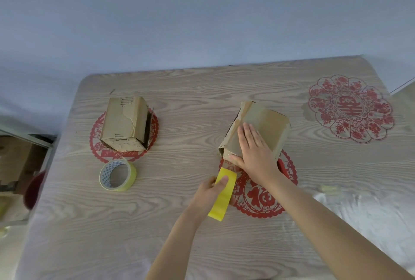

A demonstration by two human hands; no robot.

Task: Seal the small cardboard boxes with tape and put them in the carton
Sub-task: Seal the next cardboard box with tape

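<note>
Pale wood-grain table (179,234) with red floral medallion (350,109); brown left box (122,122), dark, possibly printed, marks; brown right box (269,122); yellow tape roll (118,175), lattice-patterned core; yellow held tape (222,199); blue-grey wall (202,10).

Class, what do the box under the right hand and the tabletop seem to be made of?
The box looks like matt brown cardboard: creased, frayed edges. The tabletop shows pale wood grain with slight sheen, possibly laminate or printed film.

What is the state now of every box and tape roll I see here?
Left box: on the table, untouched, dark gap along its right side.
Right box: pressed under the flat right hand, left flap edge lifted.
Loose tape roll: lying on the table, untouched.
Yellow tape roll: gripped by the left hand.
</note>
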